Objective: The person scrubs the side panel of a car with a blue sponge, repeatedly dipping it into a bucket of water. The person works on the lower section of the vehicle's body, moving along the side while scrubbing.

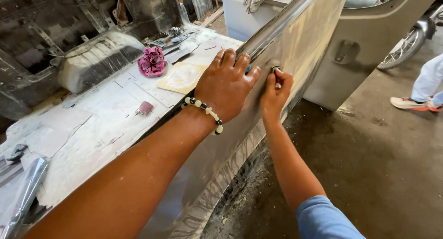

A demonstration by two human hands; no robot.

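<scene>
I keep left hand [225, 84] flat, fingers spread, bracing bare car panel [302, 40]; right hand [275, 89] pinching small round fitting [275, 69] — hold square, steady pressure.

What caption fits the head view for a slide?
Left hand pressing flat on a bare metal car body panel while right hand pinches a small round fitting.

A dusty car body [92, 128] carries a crumpled pink rag [152, 62].

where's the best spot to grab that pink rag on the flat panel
Pinch the pink rag at its bunched top folds, coming straight down from above. It sits crumpled in a raised heap on the flat panel, clear of both hands, so the folds stand up for fingers.
</scene>
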